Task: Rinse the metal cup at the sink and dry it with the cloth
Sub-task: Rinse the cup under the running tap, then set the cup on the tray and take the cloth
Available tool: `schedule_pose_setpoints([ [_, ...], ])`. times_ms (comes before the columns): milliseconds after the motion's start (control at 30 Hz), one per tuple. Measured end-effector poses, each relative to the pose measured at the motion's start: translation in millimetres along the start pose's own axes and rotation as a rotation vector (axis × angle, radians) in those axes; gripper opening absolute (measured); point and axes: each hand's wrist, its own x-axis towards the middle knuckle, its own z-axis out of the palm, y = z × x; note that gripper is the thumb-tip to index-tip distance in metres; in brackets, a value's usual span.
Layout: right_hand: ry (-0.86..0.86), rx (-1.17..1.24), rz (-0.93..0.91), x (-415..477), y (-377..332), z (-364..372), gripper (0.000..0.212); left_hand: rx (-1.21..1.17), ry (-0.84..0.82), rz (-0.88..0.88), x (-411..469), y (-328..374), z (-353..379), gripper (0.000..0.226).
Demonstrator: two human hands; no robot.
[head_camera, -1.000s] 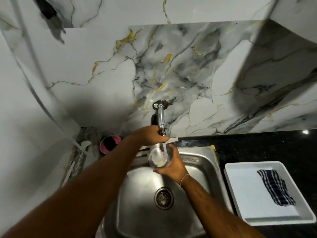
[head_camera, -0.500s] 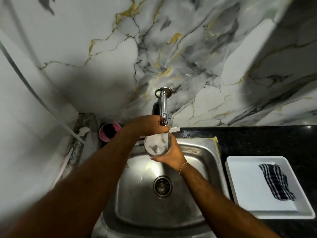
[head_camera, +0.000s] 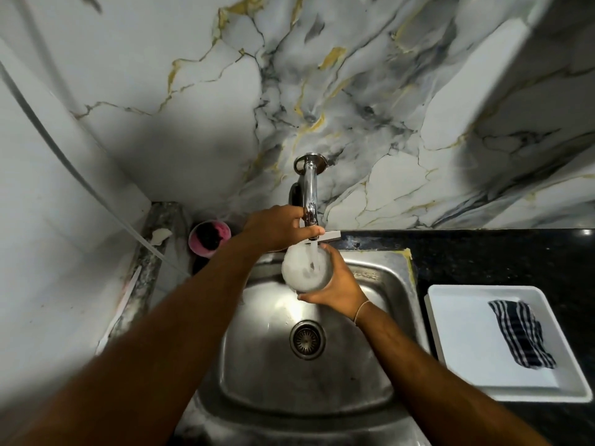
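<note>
We are holding the round shiny metal cup (head_camera: 306, 268) over the back edge of the stainless steel sink (head_camera: 380, 365), right under the chrome wall tap (head_camera: 309, 201). Our right hand (head_camera: 338, 288) is wrapping the cup from its right side and underneath, hiding most of the wall. Water is streaming into the mouth, and the glare and foam are making the inside hard to read. Our left hand (head_camera: 278, 226) is closing its fingers on the tap's spout end, covering whatever knob is there. The dark checked cloth (head_camera: 521, 333) is lying crumpled in the white rectangular tray (head_camera: 467, 355) on the black tabletop (head_camera: 483, 252), at the sink's right edge. A pink tub (head_camera: 209, 238) is sitting in the back left corner, its contents too dark to identify.
</note>
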Motion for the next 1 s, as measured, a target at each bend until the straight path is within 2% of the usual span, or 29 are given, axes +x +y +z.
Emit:
schedule_pose_setpoints([
  [100,0.014,-0.017,0.047,-17,3,-8,0.126,0.057,0.121,-0.033,-3,6,6,0.062],
  [267,0.028,-0.276,0.073,-36,-6,-27,0.127,0.097,0.337,-0.115,-9,23,30,0.059],
  [467,-0.096,-0.952,-0.009,-39,-45,-25,0.12,0.166,0.354,-0.152,-16,31,30,0.062],
  [567,-0.123,-1.13,-0.027,-36,-57,-18,0.121,0.13,0.331,-0.157,-20,34,28,0.06],
  [667,-0.205,-1.326,0.067,-30,-68,-13,0.121,0.073,0.319,-0.147,-27,35,28,0.058],
  [800,-0.21,-1.356,0.152,-28,-68,-12,0.124,0.045,0.325,-0.103,-41,24,30,0.052],
  [867,-0.185,-1.292,0.193,-32,-63,-18,0.121,-0.064,0.327,-0.113,-53,9,39,0.047],
  [933,-0.117,-1.099,0.215,-41,-55,-29,0.114,-0.241,0.286,-0.165,-64,-5,57,0.048],
  [1000,-0.031,-0.802,0.168,-53,-44,-40,0.115,-0.526,0.214,-0.237,-75,-17,80,0.054],
])
